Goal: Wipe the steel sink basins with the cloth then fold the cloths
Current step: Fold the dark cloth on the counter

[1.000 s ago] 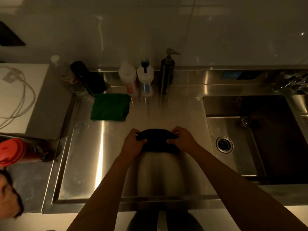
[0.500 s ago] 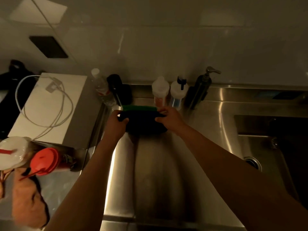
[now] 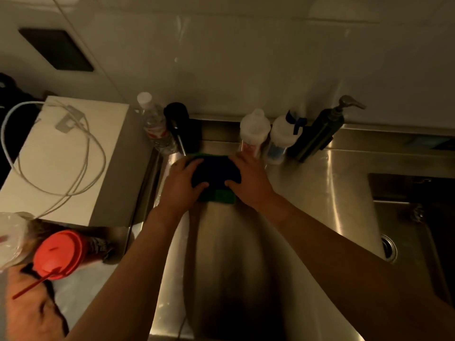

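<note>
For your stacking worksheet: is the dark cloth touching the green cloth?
Touching. The head view shows the dark cloth lying on the green cloth, whose edge shows beneath it.

Two folded cloths: one dark blue cloth (image 3: 216, 173) and one green cloth (image 3: 219, 196); two bare hands, left hand (image 3: 182, 184) and right hand (image 3: 251, 184); four bottles: one clear plastic water bottle (image 3: 156, 127), one red-labelled white bottle (image 3: 253, 129), one blue-nozzled white bottle (image 3: 282, 136), one dark metal pump dispenser (image 3: 322, 131); one red-lidded cup (image 3: 57, 253); one white coiled cable (image 3: 81, 143); one steel sink basin (image 3: 413, 242).
</note>
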The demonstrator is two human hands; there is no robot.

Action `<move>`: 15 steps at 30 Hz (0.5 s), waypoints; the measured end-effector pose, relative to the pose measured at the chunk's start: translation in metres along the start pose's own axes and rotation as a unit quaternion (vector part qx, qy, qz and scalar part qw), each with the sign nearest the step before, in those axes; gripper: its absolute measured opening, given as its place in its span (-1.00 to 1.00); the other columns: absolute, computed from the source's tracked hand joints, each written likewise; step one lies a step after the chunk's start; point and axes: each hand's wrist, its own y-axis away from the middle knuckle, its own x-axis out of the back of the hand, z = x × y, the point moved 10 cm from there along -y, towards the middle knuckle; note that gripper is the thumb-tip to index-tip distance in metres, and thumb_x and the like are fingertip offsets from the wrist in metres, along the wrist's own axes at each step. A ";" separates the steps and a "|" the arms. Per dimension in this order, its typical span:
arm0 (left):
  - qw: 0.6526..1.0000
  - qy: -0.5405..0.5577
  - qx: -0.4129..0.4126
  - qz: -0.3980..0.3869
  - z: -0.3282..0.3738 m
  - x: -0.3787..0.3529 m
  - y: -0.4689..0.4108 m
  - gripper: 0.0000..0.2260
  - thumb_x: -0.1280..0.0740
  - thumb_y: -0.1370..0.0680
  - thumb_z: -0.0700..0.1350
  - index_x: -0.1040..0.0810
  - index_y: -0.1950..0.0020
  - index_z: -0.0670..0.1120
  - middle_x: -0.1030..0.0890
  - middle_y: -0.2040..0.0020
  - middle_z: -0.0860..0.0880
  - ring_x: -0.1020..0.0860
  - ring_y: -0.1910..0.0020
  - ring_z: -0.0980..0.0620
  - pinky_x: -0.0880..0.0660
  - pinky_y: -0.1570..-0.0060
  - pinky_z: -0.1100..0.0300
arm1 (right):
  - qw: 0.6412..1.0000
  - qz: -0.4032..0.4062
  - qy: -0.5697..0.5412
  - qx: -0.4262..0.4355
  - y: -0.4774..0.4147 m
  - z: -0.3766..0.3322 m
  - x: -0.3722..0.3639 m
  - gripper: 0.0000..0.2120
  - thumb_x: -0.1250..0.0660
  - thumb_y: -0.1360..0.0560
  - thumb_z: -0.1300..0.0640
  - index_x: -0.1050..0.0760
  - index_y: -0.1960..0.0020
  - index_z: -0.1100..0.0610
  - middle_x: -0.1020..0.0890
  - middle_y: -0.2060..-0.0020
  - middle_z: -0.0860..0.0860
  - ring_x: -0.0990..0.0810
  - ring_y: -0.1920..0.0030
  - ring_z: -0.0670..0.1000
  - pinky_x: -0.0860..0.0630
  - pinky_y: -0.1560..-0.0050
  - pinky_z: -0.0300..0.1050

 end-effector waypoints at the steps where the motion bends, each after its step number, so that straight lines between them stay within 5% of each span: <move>1: 0.999 -0.021 -0.022 -0.035 0.005 -0.013 0.004 -0.30 -0.58 -0.45 0.00 -0.44 -0.55 -0.06 -0.38 -0.53 -0.21 -0.32 -0.51 -0.28 -0.32 -0.45 -0.11 | 0.999 -0.034 0.030 0.025 0.004 -0.004 -0.013 -0.27 -0.47 -0.45 -0.05 -0.29 -0.54 0.05 -0.27 -0.52 0.08 -0.26 -0.49 0.14 -0.28 -0.48 0.11; 5: 0.990 -0.096 -0.032 -0.097 -0.006 -0.045 0.019 -0.26 -0.50 -0.52 0.11 -0.25 -0.64 0.11 -0.14 -0.68 -0.11 -0.05 -0.66 -0.22 -0.27 -0.52 -0.22 | 0.984 -0.112 0.137 0.031 0.023 0.010 -0.056 -0.19 -0.39 -0.52 -0.12 -0.04 -0.63 -0.09 0.00 -0.62 0.02 -0.02 -0.60 0.16 -0.18 -0.51 0.23; 15: 0.992 -0.108 -0.031 -0.065 -0.015 -0.052 0.019 -0.34 -0.39 -0.60 0.13 -0.20 -0.66 0.16 -0.11 -0.69 -0.08 -0.02 -0.67 -0.19 -0.23 -0.53 -0.22 | 0.971 -0.090 0.209 0.067 0.013 0.026 -0.062 -0.19 -0.37 -0.55 -0.02 0.05 -0.62 -0.14 0.05 -0.63 -0.02 0.04 -0.62 0.09 -0.15 -0.52 0.24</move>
